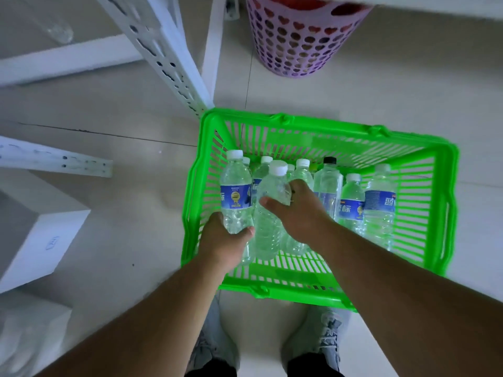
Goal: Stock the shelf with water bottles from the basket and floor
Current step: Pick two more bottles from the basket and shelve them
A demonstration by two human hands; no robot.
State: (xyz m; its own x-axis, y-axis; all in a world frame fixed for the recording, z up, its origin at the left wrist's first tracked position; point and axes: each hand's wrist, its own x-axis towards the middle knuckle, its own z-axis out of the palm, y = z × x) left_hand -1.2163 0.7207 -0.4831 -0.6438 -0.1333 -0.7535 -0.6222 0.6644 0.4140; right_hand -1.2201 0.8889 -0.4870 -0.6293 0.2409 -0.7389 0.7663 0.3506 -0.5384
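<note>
Left grip (pixel 226 240) clamps a labelled bottle (pixel 235 191); right grip (pixel 296 210) clamps a bare bottle (pixel 268 213). Lift both straight up, clear of the basket (pixel 446 208).

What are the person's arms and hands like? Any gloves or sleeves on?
No gloves, and no sleeves in view. The left hand and right hand are bare, and both forearms are uncovered as far as the picture shows. No watch, rings or bracelets show.
</note>
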